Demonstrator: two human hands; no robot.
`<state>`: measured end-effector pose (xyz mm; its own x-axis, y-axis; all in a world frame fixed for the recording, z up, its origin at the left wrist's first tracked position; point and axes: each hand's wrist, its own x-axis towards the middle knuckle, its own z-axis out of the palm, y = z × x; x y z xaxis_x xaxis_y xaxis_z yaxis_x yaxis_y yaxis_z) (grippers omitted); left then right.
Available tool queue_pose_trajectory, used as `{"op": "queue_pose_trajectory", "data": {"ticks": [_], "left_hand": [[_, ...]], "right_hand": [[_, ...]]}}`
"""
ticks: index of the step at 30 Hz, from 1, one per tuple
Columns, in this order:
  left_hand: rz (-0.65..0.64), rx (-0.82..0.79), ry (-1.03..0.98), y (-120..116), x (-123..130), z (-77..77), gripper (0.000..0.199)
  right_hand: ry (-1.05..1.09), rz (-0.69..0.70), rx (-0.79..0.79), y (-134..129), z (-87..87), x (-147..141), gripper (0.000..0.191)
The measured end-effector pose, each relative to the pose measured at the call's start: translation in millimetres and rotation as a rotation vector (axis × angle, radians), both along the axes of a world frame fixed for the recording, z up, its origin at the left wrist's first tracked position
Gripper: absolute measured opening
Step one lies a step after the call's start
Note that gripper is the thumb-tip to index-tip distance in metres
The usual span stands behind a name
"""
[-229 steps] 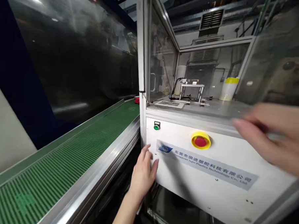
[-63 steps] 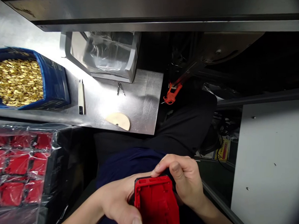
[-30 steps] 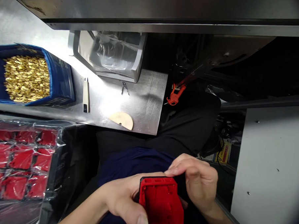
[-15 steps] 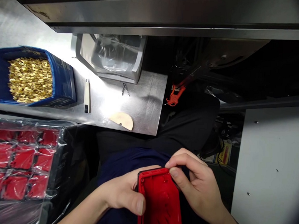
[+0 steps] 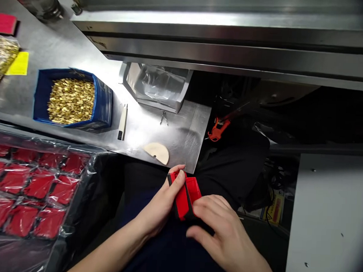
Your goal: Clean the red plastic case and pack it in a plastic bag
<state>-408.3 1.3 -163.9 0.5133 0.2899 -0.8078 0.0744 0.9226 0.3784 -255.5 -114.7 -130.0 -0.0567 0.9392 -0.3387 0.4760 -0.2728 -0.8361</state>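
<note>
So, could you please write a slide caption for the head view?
Left hand holding a red and black part, right hand close to it, near a metal table.

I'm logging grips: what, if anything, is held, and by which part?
The left hand holds the red case by its left side; whether the right hand grips too is unclear.
</note>
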Motion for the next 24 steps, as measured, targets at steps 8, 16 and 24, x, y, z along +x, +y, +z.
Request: {"op": "queue_pose_trajectory", "data": {"ticks": [8,16,24], "left_hand": [[-0.054,0.315,-0.028,14.6,-0.9,-8.6,0.04],[0.033,0.38,0.042,7.6,5.9,-25.9,0.039],[0.046,0.131,-0.133,3.5,-19.7,-23.4,0.065]], "right_hand": [[0.174,-0.146,0.017,-3.1,-18.5,-1.0,0.01],[0.298,-0.268,0.029,-2.4,-18.5,-12.6,0.011],[0.078,-0.158,0.205,13.5,-18.9,-22.2,0.01]]}}
